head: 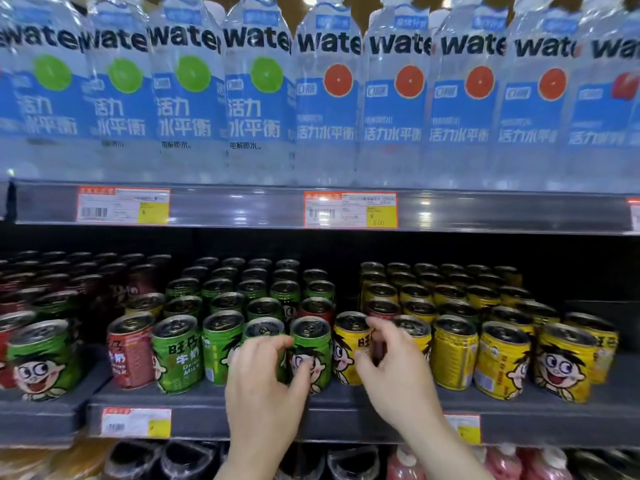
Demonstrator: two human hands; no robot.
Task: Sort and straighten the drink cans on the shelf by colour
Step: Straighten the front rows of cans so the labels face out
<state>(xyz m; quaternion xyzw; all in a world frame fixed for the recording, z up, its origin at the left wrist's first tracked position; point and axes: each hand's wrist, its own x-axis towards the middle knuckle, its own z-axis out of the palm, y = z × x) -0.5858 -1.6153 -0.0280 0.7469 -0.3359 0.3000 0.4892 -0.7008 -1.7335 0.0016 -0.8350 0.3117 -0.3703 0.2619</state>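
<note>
Small drink cans stand in rows on a dark shelf (207, 401): reds at the left, greens in the middle, yellows at the right. My left hand (263, 389) curls its fingers and thumb on a front-row green can with a cartoon face (311, 344) and hides most of the green can (261, 329) beside it. My right hand (394, 372) grips a red can (380, 346) between two yellow cans (349, 344), and that red can is mostly hidden. Another red can (130, 351) stands among the greens. One green can (41, 362) sits far left among the reds.
Red cans (317, 308) also show in the second row behind my hands. Tall water bottles (259, 98) fill the shelf above, with price tags (349, 209) on its rail. Bottles (405, 462) stand on the shelf below. The upper shelf hangs low over the back rows.
</note>
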